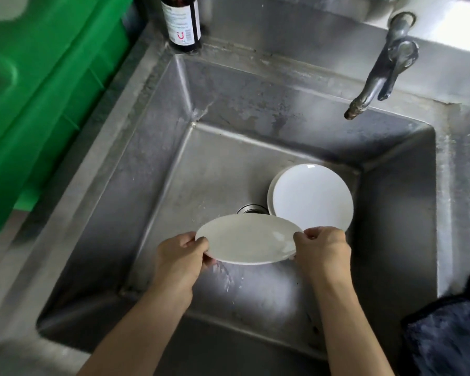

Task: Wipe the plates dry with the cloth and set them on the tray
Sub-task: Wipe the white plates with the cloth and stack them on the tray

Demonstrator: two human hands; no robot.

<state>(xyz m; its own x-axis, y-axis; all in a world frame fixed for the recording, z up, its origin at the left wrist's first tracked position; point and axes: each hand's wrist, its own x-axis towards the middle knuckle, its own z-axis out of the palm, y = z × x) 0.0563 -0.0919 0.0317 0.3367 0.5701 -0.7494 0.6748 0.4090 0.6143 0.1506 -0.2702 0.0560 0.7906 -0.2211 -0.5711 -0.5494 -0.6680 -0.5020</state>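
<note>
While both hands work over the stainless-steel sink (136, 147), a white plate (246, 240) is held level above the basin floor, near the front wall. The left hand (181, 257) grasps the plate's left edge, thumb on top and fingers curled beneath; the right hand (322, 248) pinches the right edge in the same way, thumb on the upper face. A wet sheen shows on the plate's right portion, and water drops fall from its lower left rim toward the basin. Behind and to the right, a small stack of white plates (311, 198) lies in the basin's right rear corner, partly covering the drain (251, 208), whose metal ring shows between the stack and the held plate. A metal faucet (383, 69) rises from the back ledge at right, its spout pointing down over the basin. A dark brown bottle (181, 20) with a white label stands on the ledge at the sink's rear left corner. A green plastic crate (46, 85) sits to the left of the sink. A dark grey-blue cloth (448, 337) lies on the counter at the lower right, apart from both hands.
</note>
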